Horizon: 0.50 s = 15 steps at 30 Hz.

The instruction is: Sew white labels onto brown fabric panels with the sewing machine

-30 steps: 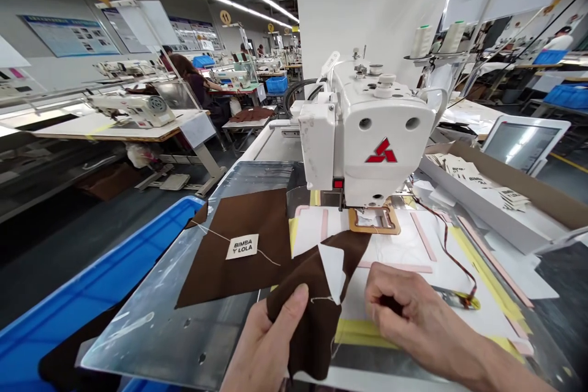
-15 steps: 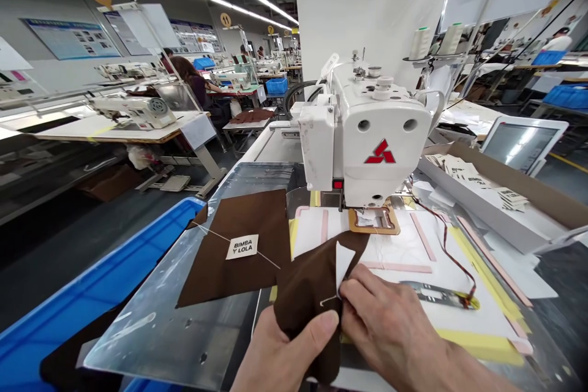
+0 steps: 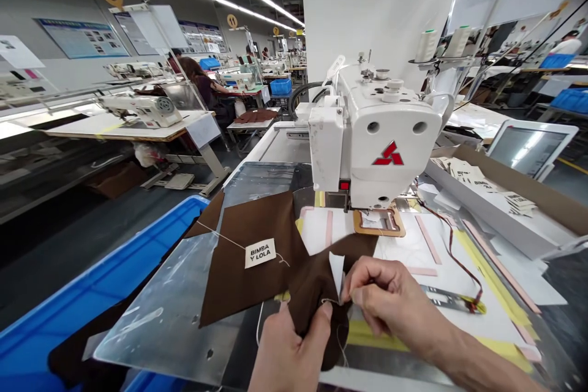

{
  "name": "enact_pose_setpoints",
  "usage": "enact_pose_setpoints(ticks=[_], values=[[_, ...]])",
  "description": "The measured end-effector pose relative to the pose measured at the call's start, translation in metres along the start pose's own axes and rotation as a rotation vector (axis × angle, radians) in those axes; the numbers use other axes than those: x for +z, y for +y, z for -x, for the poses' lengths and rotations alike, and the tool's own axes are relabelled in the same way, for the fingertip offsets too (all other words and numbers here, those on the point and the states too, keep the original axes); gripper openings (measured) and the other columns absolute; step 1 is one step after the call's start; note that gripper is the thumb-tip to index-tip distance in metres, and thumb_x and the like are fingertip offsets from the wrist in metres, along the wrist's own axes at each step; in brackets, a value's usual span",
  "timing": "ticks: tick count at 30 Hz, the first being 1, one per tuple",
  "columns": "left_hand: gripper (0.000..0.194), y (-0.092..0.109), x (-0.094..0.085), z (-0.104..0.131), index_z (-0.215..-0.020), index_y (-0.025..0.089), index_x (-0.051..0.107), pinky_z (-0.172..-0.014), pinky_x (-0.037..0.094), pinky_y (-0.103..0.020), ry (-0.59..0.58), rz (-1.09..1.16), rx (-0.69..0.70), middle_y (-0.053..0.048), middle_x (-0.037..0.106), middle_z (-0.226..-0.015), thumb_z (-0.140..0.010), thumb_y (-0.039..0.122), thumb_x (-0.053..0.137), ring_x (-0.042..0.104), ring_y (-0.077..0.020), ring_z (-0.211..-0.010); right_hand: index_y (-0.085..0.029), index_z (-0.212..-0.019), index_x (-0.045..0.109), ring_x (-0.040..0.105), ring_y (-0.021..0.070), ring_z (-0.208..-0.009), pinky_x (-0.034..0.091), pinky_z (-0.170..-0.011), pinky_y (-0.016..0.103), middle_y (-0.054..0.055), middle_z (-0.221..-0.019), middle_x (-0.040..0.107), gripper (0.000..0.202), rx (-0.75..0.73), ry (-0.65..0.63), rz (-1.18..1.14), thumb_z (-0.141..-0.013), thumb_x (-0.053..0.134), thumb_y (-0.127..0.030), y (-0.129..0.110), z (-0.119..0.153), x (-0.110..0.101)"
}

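Note:
My left hand pinches a bunched piece of brown fabric in front of the sewing machine. My right hand is closed at the fabric's right edge, beside a small white flap; its fingertips pinch near a light thread, but what lies between them is too small to make out. Left of my hands lies a flat brown piece bearing a white label printed BIMBA Y LOLA, with loose threads across it. A tan clamp frame is under the machine head.
A blue bin with dark fabric stands at the left. A box of labels and a tablet screen are at the right. The white template has pink and yellow strips. A seated person is far behind.
My right hand has drawn slightly right, away from the left thumb. The labelled piece has shifted right and now meets the held fabric. The whole view has moved a little.

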<state>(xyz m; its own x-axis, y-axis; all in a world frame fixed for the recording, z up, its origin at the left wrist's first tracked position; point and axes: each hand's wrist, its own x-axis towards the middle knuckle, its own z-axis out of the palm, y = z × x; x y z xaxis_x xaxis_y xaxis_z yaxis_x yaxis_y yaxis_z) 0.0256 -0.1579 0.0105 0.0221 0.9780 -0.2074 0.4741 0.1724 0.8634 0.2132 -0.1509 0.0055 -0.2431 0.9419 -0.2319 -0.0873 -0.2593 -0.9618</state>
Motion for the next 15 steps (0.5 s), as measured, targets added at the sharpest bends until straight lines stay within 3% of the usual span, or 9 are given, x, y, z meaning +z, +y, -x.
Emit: enact_pose_setpoints(ticks=[3,8,11,13,14,15], values=[[0.031,0.0,-0.002,-0.005,-0.074,0.019,0.063,-0.058,0.04,-0.027,0.02,-0.02,0.04,-0.002,0.059,-0.068,-0.089,0.046,0.059,0.055,-0.0223,-0.067,-0.019,-0.078,0.062,0.03,0.0058,-0.033,0.02,-0.038,0.019,-0.009,-0.04,0.05,0.009,0.063,0.021,-0.122,-0.081,0.059,-0.027,0.002,0.001,-0.001],[0.03,-0.002,0.0,-0.008,-0.08,0.018,0.068,-0.071,0.047,-0.03,-0.028,-0.054,0.141,-0.004,0.069,-0.08,-0.094,0.041,0.053,0.063,-0.0268,-0.081,-0.021,-0.089,0.055,0.044,0.0068,-0.036,0.024,-0.037,0.018,-0.008,-0.057,0.058,0.007,0.111,-0.121,-0.166,-0.089,0.056,-0.028,-0.001,0.003,0.002],[0.032,-0.006,-0.004,-0.015,-0.079,0.018,0.067,-0.068,0.047,-0.03,-0.059,-0.075,0.134,-0.005,0.069,-0.078,-0.095,0.044,0.054,0.064,-0.0272,-0.08,-0.024,-0.102,0.053,0.042,0.0067,-0.045,0.028,-0.044,0.02,-0.01,-0.068,0.051,0.012,0.034,-0.132,0.083,-0.09,0.052,-0.02,0.002,0.005,0.0],[0.034,-0.01,-0.018,-0.027,-0.08,0.018,0.067,-0.064,0.047,-0.029,-0.049,-0.076,0.106,-0.005,0.071,-0.078,-0.094,0.047,0.057,0.065,-0.0276,-0.077,-0.024,-0.101,0.055,0.035,0.0084,-0.053,0.028,-0.05,0.022,-0.01,-0.067,0.043,0.016,-0.096,-0.077,0.317,-0.09,0.049,-0.015,0.008,0.008,-0.008],[0.035,-0.012,-0.029,-0.035,-0.081,0.017,0.068,-0.063,0.048,-0.029,-0.021,-0.075,0.089,-0.005,0.072,-0.079,-0.093,0.049,0.059,0.066,-0.028,-0.077,-0.024,-0.097,0.055,0.033,0.0096,-0.056,0.028,-0.052,0.023,-0.009,-0.065,0.04,0.015,-0.144,-0.035,0.409,-0.09,0.047,-0.014,0.011,0.01,-0.013],[0.035,-0.013,-0.042,-0.043,-0.085,0.017,0.07,-0.062,0.048,-0.03,0.08,-0.078,0.062,-0.005,0.072,-0.077,-0.09,0.051,0.062,0.066,-0.0279,-0.073,-0.024,-0.094,0.055,0.032,0.0107,-0.058,0.027,-0.053,0.024,-0.009,-0.064,0.037,0.013,-0.163,0.01,0.478,-0.09,0.046,-0.014,0.014,0.011,-0.018]])
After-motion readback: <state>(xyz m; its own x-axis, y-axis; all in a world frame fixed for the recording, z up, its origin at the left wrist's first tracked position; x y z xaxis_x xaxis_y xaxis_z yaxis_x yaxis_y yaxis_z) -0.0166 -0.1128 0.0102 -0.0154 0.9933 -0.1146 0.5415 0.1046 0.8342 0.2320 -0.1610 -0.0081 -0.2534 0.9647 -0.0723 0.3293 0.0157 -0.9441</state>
